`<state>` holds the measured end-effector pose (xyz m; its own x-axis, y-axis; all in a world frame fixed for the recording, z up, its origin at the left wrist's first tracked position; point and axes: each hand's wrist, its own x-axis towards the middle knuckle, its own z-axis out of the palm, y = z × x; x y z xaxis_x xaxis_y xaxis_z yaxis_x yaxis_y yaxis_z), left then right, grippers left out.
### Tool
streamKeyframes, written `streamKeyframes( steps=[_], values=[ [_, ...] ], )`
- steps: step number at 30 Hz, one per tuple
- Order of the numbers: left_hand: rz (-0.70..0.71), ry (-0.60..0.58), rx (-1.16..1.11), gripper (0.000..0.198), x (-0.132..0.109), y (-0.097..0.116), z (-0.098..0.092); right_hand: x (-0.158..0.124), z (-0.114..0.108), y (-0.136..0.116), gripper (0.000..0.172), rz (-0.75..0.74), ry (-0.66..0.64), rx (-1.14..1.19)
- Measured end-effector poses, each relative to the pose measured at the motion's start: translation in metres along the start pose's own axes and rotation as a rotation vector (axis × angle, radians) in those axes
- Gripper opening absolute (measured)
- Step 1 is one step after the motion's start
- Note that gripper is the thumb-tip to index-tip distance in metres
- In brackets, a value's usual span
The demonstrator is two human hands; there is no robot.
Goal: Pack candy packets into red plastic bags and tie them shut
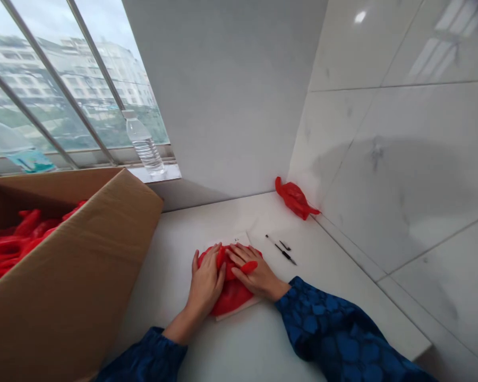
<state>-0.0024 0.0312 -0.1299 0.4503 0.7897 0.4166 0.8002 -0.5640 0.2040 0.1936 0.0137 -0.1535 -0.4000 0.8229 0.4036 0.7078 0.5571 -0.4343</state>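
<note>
A crumpled red plastic bag (233, 297) lies on a flat white sheet or pad (239, 313), whose edges show around it. My left hand (207, 278) rests on the bag's left side, open, with its fingers stretched forward and pressed flat. On the right side, my right hand (257, 273) is also open and lies flat on the red plastic, fingers slanting to the upper left. A red end of the bag (249, 267) sticks up by the right thumb. The part of the bag under both palms is hidden.
Left stands a cardboard box (75, 276) with several red plastic bags (24, 233). An uncapped black pen (281, 249) and its cap (285, 245) lie right of the sheet. A knotted red bag (295, 199) sits in the corner. A clear bottle (145, 143) stands on the windowsill.
</note>
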Motion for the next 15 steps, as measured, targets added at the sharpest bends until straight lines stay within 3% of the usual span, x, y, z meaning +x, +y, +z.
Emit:
streamKeyframes(
  steps=[8,15],
  values=[
    [0.045,-0.081,0.232,0.047,-0.003,-0.002,0.012,-0.003,0.011,0.001,0.054,0.014,0.013,-0.004],
    [-0.047,-0.103,0.075,0.049,-0.004,0.003,0.015,-0.005,0.018,0.000,0.053,-0.011,0.056,-0.041]
  ],
)
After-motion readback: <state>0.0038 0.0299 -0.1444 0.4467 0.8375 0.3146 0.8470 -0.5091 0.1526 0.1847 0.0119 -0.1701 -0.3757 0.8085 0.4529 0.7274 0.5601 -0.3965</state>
